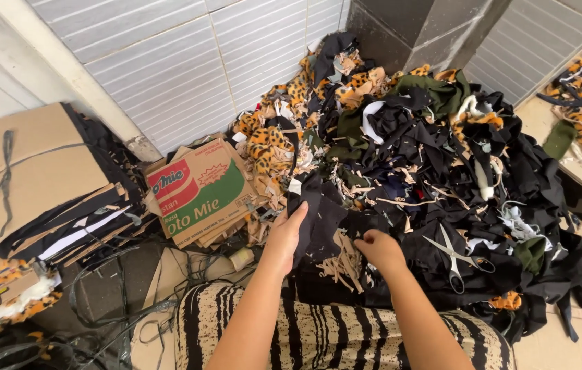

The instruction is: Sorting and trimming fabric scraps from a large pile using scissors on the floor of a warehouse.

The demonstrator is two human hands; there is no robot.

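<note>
Black fabric piece (315, 219) at near edge of scrap pile (442, 157), left hand (284, 236) grasping its edge; right hand (379, 248) clenched in beige scraps (344, 264) just beside. Scissors (457, 257) right of it, flattened cardboard box (202, 192) left

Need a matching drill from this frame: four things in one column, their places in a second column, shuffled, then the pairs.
Things:
1. scissors
2. printed cardboard box
3. left hand
4. right hand

Places:
A. flattened, by the tiled wall, left of the scrap pile
B. lying on black cloth, right of both hands
C. on a strip of black fabric at the pile's near edge
D. at tan fabric scraps, between the other hand and the scissors

Pairs: 1-B, 2-A, 3-C, 4-D
</note>
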